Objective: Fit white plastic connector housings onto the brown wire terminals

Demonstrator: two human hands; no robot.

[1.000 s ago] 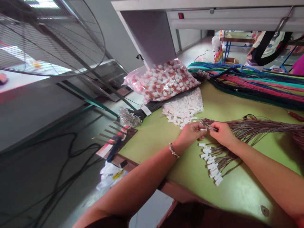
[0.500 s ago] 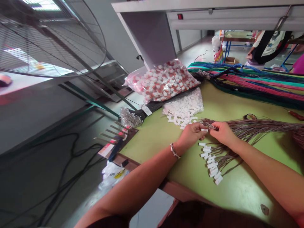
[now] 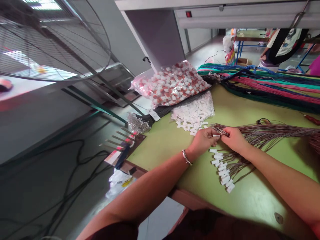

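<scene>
My left hand is closed on a white connector, beside the tips of the brown wires. My right hand is closed around the ends of the brown wires, which run off to the right over the green table. Below my hands lies a slanting row of white connectors with brown wires in them. Just beyond my left hand, loose white connectors spill from a clear bag. The fingertips hide part of the held connector.
A bag of white and orange pieces lies over black wires. Coloured wires cross the back right. A metal-pronged rack is at the left edge, a fan beyond. Black tape and a red-handled tool lie right.
Both hands keep nearly the same hold. My left wrist has shifted slightly to the right, and the view has moved a little.
</scene>
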